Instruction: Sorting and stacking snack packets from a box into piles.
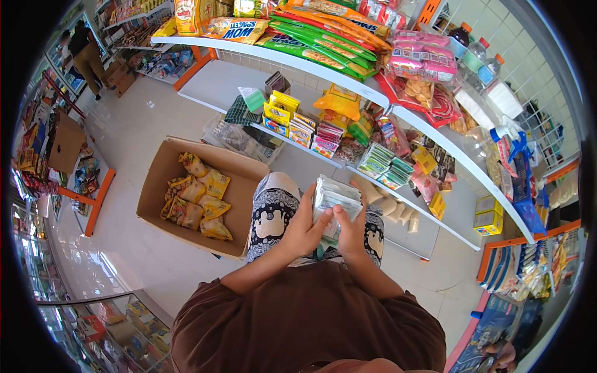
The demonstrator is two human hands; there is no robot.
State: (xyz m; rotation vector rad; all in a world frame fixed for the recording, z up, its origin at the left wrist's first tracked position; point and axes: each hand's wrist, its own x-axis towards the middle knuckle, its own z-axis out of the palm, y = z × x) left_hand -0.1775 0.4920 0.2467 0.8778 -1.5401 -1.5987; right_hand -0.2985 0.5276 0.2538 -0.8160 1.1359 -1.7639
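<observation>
A stack of white sachets is held upright above my lap, between both hands. My left hand grips the stack's left side, its thumb on the near face. On the other side, my right hand closes around the edge, and its thumb presses the front beside the left thumb. The sachets bear writing, and their lower part is partly hidden by my thumbs. Just beyond them, boxes of green sachets and pink sachets stand on the lower shelf.
An open cardboard box with several yellow snack packets sits on the floor left of my knees. Packs of spaghetti lie on the upper shelf. A glass display case is at lower left. A person stands far left.
</observation>
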